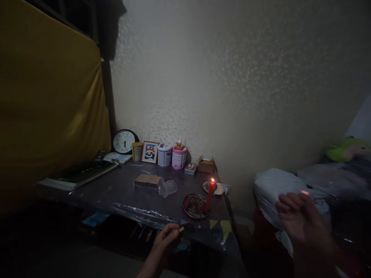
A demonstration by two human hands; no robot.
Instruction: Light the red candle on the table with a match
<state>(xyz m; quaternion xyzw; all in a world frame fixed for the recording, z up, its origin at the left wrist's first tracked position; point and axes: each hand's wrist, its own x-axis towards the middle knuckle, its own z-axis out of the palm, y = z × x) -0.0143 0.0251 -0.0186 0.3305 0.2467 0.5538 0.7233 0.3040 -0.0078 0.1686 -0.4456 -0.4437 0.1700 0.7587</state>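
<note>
Left hand (168,235) fingers pinch small matchbox (181,229); lit red candle (210,195) in dish (196,206) just beyond fingertips. Right hand (301,220) blurred, grip unclear.

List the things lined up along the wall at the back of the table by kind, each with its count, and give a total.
Clock: 1
Yellow cup: 1
Framed panda picture: 1
Round tins: 2, white and pink
Figurine on the pink tin: 1
Small boxes: 2, red-and-white and cardboard
Total: 9
</note>
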